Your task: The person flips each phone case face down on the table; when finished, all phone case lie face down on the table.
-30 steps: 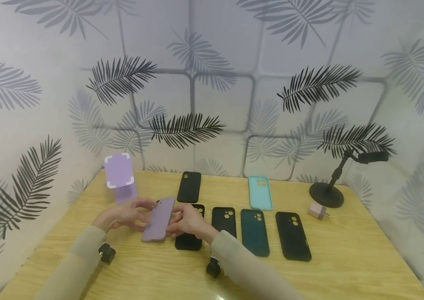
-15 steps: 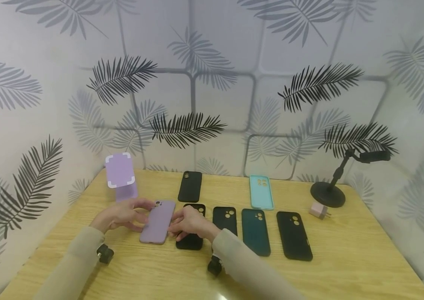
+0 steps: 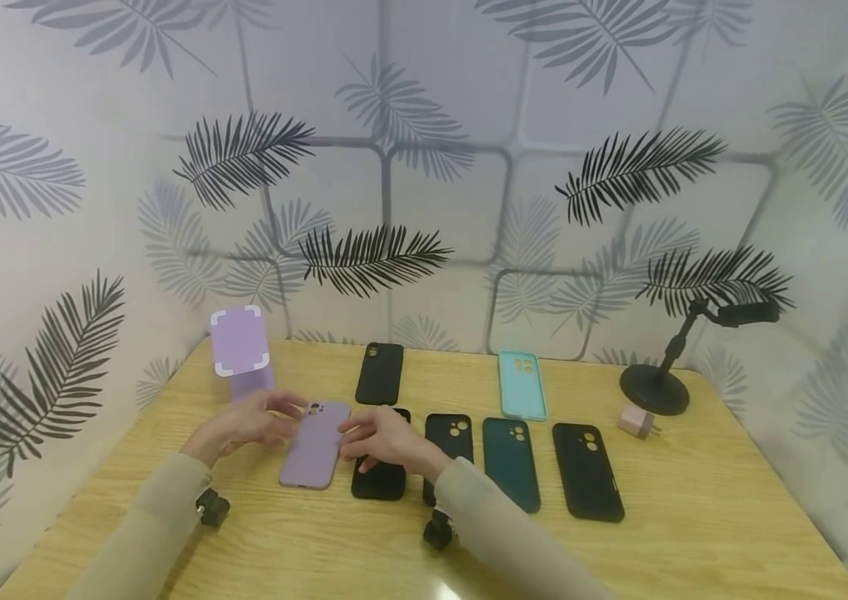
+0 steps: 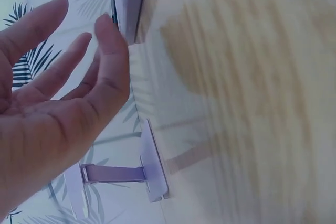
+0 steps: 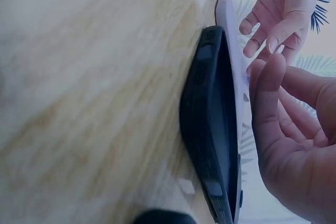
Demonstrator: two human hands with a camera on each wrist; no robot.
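On the wooden table (image 3: 694, 500), near its left half, a lilac phone case (image 3: 315, 445) lies flat with its back up and the camera hole toward the wall, so the whole back shows. The left hand (image 3: 247, 422) is just beside its upper left corner and the right hand (image 3: 382, 437) just beside its right edge; both have the fingers loose and spread and hold nothing. From the head view I cannot be sure if a fingertip touches the case, but the left wrist view shows an empty palm with straight fingers. In the right wrist view the lilac case lies close against a black case (image 5: 210, 129), perhaps leaning a little on its rim; this black case (image 3: 379, 477) is partly hidden under the right hand. More cases lie in a neat row to the right: another black one (image 3: 448, 440), a dark green case (image 3: 510, 463) and a black case (image 3: 587, 472) at the end, all backs up and parallel, probably for easy comparing. Behind them are a black case (image 3: 379, 373) and a turquoise case (image 3: 521, 384) with the inside up. A lilac stand (image 3: 240, 352) is at the far left, a black holder (image 3: 656, 387) and a small pink charger (image 3: 636, 421) at the right.
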